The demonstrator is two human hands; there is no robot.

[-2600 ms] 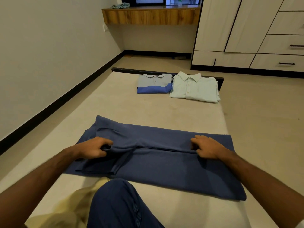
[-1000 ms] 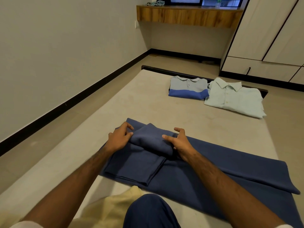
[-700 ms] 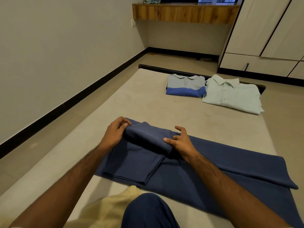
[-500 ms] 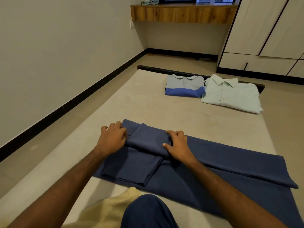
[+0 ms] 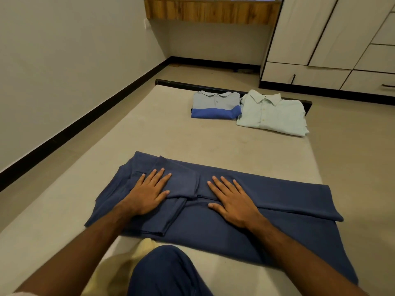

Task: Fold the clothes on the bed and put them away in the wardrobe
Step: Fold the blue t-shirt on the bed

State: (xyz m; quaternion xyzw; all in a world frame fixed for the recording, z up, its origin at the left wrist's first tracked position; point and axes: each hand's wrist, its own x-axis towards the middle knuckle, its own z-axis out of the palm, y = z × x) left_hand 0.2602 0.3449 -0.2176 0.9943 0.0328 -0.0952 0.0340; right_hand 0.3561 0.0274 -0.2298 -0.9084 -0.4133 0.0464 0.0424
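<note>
Garment in hand: a dark navy knit garment [image 5: 245, 212] lies flat across the near end of the beige mattress [image 5: 162, 137], partly folded, with a doubled flap turned in at its left end
Left hand: the left hand [image 5: 147, 192] lies palm down on that flap, fingers straight and spread, gripping nothing; it looks placed there to flatten the fold and keep it from springing open
Right hand: the right hand [image 5: 232, 199] lies palm down just right of the flap's edge, fingers straight and slightly fanned, holding nothing; likely pinning the body of the cloth so the crease sets
Step, as I judge it: smoothing one fold; the long right part is not yet folded in
Finished pieces: a grey polo shirt with a blue lower band [image 5: 215, 105] and a pale mint button-up shirt [image 5: 271, 114] sit folded, touching side by side at the far end of the mattress, probably parked nearest the wardrobe
Destination: the white wardrobe with dark handles [image 5: 333, 50] stands beyond the foot of the bed, doors and drawers closed
Remaining: more folds, then carrying all three pieces over
</note>
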